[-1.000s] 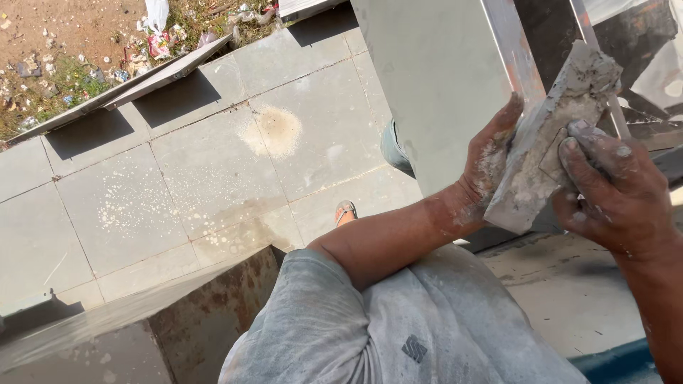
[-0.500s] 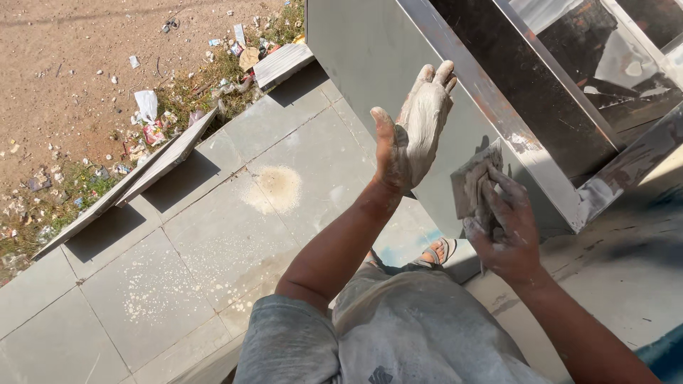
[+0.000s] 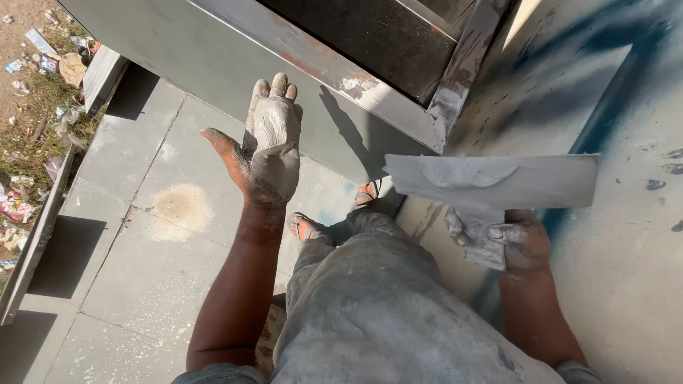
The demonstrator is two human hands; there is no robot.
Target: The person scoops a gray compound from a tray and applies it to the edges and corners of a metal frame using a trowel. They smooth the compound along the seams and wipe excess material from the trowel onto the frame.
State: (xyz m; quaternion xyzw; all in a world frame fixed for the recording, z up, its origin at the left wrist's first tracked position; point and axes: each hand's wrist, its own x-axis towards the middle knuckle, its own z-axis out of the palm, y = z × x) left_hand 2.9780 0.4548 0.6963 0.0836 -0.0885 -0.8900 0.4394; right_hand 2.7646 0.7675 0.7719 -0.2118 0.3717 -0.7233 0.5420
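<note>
Two hands in head view: left hand (image 3: 269,146) was raised open, palm coated in grey putty, fingers spread, holding nothing. Right hand (image 3: 509,238) gripped a trowel (image 3: 491,181), blade flat against the wall (image 3: 626,235) below the window frame (image 3: 455,92).

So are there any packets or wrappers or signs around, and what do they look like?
No signs or screens.
Flat pale blue-white packet: top left, on the dirt.
Crumpled tan paper: just right of it, near the slab edge.
Red-and-white wrappers: left edge, in the grass.
Both hands are elsewhere: left hand open, right hand gripping a putty blade.
</note>
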